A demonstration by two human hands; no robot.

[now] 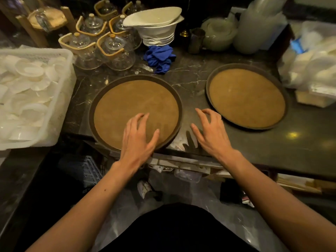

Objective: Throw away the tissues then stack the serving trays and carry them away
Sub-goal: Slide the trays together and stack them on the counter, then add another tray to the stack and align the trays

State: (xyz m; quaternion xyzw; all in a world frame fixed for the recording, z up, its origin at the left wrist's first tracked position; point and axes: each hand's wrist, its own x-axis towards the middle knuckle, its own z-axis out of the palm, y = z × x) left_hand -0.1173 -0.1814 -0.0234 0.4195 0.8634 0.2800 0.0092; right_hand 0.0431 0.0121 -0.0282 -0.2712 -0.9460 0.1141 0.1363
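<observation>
Two round serving trays with dark rims and brown cork-like tops lie side by side on the dark marble counter. The left tray (131, 99) overhangs the counter's front edge. My left hand (138, 135) hovers over its near part, fingers spread, holding nothing. The right tray (247, 95) lies further right. My right hand (209, 130) is over the bare counter between the two trays, fingers curled and apart, holding nothing. I see no tissues on either tray.
A white crate of small white dishes (27, 95) stands at the left. Glass teapots (101, 50), stacked white bowls (156, 28) and a blue cloth (160, 58) crowd the back. White plastic bags (312, 66) lie at the right. A clear bin bag (190, 193) hangs below the counter.
</observation>
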